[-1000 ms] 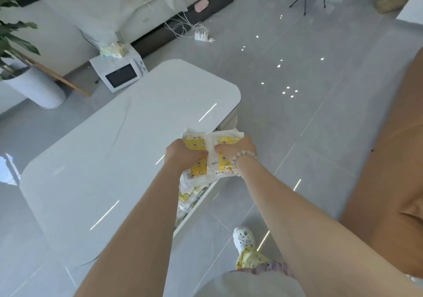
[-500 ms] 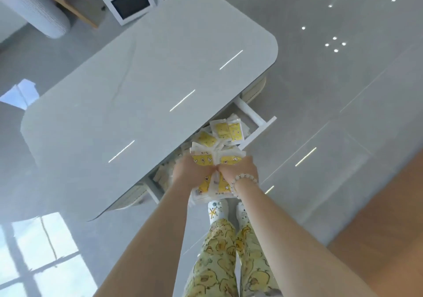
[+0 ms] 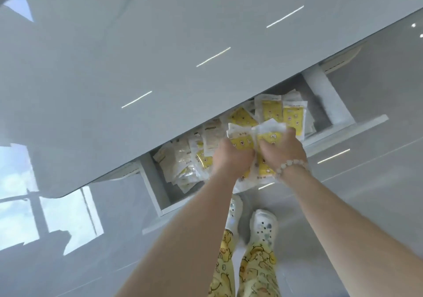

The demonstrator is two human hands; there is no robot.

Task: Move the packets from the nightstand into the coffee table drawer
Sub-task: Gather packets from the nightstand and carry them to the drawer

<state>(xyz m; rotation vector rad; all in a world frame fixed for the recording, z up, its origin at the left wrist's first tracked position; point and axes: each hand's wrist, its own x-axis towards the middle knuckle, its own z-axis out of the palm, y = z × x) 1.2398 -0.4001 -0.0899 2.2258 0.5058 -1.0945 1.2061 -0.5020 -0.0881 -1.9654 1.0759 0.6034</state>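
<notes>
packets (image 3: 251,137) lowered closer, over open drawer (image 3: 153,182)

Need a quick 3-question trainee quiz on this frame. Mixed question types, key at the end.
1. True or false: the open drawer already holds loose packets.
2. What do the left hand and right hand grip?
A. a bundle of packets, held over the drawer
B. the drawer front
C. nothing
3. Fill in: the bead bracelet sits on the ___ wrist.

Key: 1 true; 2 A; 3 right.
</notes>
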